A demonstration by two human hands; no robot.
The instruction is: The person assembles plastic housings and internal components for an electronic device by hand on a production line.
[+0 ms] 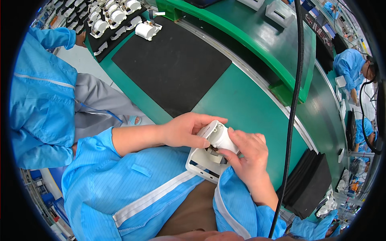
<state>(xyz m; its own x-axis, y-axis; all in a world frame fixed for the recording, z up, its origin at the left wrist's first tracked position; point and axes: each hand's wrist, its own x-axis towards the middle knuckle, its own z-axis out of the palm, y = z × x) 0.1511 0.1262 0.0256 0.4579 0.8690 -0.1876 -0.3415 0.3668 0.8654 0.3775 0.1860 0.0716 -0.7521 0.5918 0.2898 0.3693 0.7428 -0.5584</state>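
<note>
Close to my body I hold a white plastic housing (194,161) with a rounded, cylinder-like part (222,138) at its top and a flat open frame below. My left hand (185,130) grips it from the left, thumb on the near side and fingers over the far side. From the right, my right hand (250,154) closes on the rounded part with thumb and fingers. Small dark pieces and a pale strip show inside, between my two thumbs; their kind is too small to tell.
A black mat (173,64) lies on the green bench (245,100). One similar white unit (148,30) stands at its far left, near black trays of several more (114,16). Stacked black sheets (307,180) are at right. A black cable (295,100) hangs down; a co-worker (44,92) stands left.
</note>
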